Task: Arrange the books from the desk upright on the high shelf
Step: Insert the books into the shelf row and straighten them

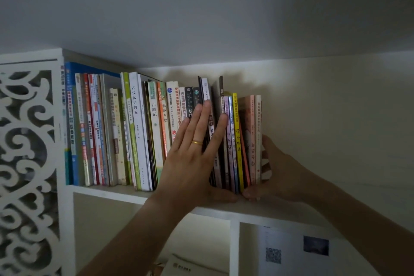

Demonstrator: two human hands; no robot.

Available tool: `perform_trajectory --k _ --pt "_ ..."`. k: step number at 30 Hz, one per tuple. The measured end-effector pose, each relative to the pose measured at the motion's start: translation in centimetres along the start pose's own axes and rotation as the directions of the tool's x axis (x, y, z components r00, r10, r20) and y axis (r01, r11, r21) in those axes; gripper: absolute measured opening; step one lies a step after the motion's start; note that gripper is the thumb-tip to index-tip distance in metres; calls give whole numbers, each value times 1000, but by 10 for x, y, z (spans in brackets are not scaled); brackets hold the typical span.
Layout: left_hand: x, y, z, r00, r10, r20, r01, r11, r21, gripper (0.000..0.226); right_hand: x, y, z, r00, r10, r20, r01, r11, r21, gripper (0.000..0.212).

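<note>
Item: 2 forearms, reaching up from below to the high shelf [112,190], the white board taken here as landmark.

Left hand [192,152]: fingers straight and spread, flat against the spines at mid-row above the shelf, a gold ring [197,142] on one finger, thumb lying along the shelf's front edge. It presses; it pinches nothing.

Right hand [280,170]: cupped against the outer face of the last book at the right end of the row, thumb on the shelf edge below. Its fingers go behind the cover, so I cannot tell how far they curl.

Books [139,132]: 1 row standing on the shelf, running from the carved white side panel [26,141] at its left end to the thin pink and yellow volumes [244,141] between the hands. Most upright; the thin ones lean slightly.

Handling, by judgement: slim paperbacks, light singly, floppy, glossy covers likely to slide and fan out. Best squeezed as a block from both ends, low near the shelf.

Below the shelf: open compartments holding papers [291,251].
</note>
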State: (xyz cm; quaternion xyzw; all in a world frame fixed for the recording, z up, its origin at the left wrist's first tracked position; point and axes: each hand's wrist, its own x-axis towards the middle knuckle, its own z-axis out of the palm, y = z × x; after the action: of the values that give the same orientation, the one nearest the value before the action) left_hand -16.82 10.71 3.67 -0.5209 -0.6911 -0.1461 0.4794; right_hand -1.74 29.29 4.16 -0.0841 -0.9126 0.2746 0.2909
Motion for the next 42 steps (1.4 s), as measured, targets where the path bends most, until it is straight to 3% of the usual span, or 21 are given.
perform_trajectory --k 3,5,7,12,16,19,22,25,31,36,39,42 --pt "7 12 -9 992 -45 -117 28 989 -145 106 -4 -4 6 1000 9 -1 -9 1000 19 138" --pt "16 16 -9 983 -32 -183 21 998 -63 88 -3 -4 8 1000 1 -5 0 1000 15 137" --pt "26 13 -6 987 6 -163 0 999 40 84 -5 -5 9 1000 4 -3 -4 1000 18 135" --pt "38 -1 2 994 8 -109 -4 999 39 77 -19 -1 6 994 87 -70 -85 996 20 126" --pt "40 2 11 995 28 -100 -17 994 110 62 -19 -3 5 967 185 -173 -172 981 86 101" --pt "39 9 11 990 23 -139 -14 998 61 46 -16 -9 7 939 209 -273 -207 978 39 81" --pt "41 25 2 992 -79 -103 74 996 -55 59 -19 -10 13 940 173 -294 -169 985 39 73" --pt "44 40 -3 984 -162 -67 159 986 -53 77 -24 -11 17 942 161 -296 -148 987 66 70" --pt "34 26 5 993 -33 -115 12 983 -183 47 -26 -19 17 955 144 -259 -132 989 64 84" --pt "24 18 7 985 -59 -162 -8 923 -385 29 -28 -25 26 974 79 -214 -107 987 -121 100" --pt "14 13 4 973 -124 -193 25 893 -449 15 -27 -21 28 965 55 -255 -85 990 -111 101" --pt "8 11 6 976 -135 -170 53 909 -414 45 -24 -17 29 976 32 -215 -54 994 -98 102"
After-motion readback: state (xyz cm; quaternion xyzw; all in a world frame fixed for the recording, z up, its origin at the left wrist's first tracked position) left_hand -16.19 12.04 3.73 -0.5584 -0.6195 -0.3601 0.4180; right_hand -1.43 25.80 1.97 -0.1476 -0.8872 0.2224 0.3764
